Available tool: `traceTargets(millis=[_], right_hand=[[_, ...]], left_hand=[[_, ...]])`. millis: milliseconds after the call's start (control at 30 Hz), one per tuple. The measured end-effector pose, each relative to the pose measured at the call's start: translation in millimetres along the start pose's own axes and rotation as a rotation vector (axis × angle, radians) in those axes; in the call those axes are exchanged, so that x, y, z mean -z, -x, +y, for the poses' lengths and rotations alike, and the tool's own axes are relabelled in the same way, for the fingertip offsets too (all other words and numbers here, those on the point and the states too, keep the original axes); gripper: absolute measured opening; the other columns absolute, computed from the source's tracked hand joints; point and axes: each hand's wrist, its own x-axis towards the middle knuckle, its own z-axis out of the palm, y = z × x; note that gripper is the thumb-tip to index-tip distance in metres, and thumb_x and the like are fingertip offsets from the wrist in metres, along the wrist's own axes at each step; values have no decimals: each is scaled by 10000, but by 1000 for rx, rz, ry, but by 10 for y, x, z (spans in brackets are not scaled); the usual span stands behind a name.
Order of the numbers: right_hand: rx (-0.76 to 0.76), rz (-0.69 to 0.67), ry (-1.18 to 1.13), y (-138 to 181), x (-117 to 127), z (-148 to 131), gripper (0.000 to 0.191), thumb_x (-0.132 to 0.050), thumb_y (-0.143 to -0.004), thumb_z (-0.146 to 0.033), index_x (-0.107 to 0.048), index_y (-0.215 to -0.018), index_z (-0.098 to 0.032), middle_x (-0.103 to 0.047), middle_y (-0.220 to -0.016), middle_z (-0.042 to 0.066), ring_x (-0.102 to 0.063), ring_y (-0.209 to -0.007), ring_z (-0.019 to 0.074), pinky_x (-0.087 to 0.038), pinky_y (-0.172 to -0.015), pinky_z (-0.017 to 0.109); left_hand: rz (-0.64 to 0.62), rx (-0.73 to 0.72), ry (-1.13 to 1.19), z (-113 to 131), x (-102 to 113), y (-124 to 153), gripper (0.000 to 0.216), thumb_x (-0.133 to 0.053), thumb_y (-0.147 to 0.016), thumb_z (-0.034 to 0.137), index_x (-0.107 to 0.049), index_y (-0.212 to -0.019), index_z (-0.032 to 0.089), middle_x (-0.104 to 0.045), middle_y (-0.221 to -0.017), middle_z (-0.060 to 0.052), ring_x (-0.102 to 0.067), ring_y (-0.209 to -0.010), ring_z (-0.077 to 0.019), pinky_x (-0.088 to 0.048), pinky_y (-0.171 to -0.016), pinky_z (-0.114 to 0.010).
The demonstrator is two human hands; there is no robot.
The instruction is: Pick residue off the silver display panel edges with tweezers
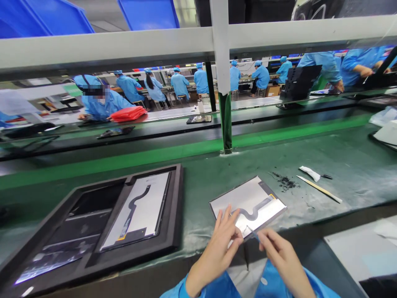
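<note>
A display panel [259,192] with a silvery-white back lies tilted on the green bench, close to its front edge. A dark, curved flex cable [252,216] runs over its back. My left hand [221,242] rests on the panel's near left part, fingers stretched out over the surface and the cable's end. At the panel's near edge, my right hand [281,252] is closed in a pinch. Something thin shows at its fingertips, too small to name. Below the edge, between my hands, hangs a thin dark strip [246,254].
On the left, a black foam tray [179,207] holds a similar panel [151,207] and dark glossy sheets. Black scraps [285,181], a pale pointed stick [319,189] and a white-wrapped tool [310,171] lie right of my panel. A post [226,120] stands behind; co-workers sit beyond.
</note>
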Motion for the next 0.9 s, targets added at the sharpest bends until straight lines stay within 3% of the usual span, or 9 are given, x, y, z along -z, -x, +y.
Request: traceTargets(millis=[67,233,367,500,600,733,900], right_hand=[[56,-8,116,110,-81,153,449,-471,-946,-587,-585,-732,-209,-528,-615,-24,-486,-580,137,-380,-570,237],[69,-48,195,198,-203,302,419,-426,-979,-543,-582,-763,-220,-491,-609,-40,-473,-573,131,-360,-579,231],[-89,-195,-71,98,-241,355,496,-567,-849,-689,-560,-756,-201,-436,-555,-64,-393,-511,102,-313,-505,217],[-319,-310,-380,53,-309,328,654,-587,-718,-822,-604,-803,-174,-390,-460,-103,-206,-364,42,-152,-373,196],[-389,-259,-508,96,-368,235,655,-667,-651,-811,-603,-758,-168,-380,-501,-106,-174,-385,21,-117,-353,167],[-424,-197,-585,158,-418,180,612,-710,-648,-776,-515,-747,-204,-305,-486,-135,-133,-401,14,-79,-368,142],[-330,-126,-471,160,-419,258,608,-687,-678,-776,-503,-711,-198,-436,-536,-92,-173,-377,3,-79,-358,155]], left_hand=[[-16,9,16,0,-4,-6,151,-425,-1020,195,-561,-954,207,-403,-1554,-98,-149,-1502,-279,-196,-1182,-625],[-41,4,0,0,-4,-82,168,-402,-1020,176,-543,-934,207,-377,-1568,-105,-147,-1504,-277,-177,-1186,-627],[-35,19,-67,-42,-26,-103,181,-396,-1012,149,-546,-924,202,-362,-1574,-117,-140,-1504,-290,-193,-1176,-642],[80,30,-194,-65,-82,17,173,-394,-1005,131,-547,-952,192,-377,-1565,-136,-134,-1504,-309,-231,-1159,-657],[153,1,-320,-25,-152,125,209,-383,-979,63,-543,-1042,181,-360,-1573,-147,-134,-1504,-322,-269,-1140,-674],[173,-92,-435,44,-240,112,244,-354,-931,-4,-517,-880,170,-280,-1604,-167,-99,-1498,-381,-266,-1103,-733],[65,-146,-378,50,-185,-65,244,-359,-933,-7,-521,-889,169,-345,-1576,-167,-106,-1503,-354,-277,-1122,-699]])
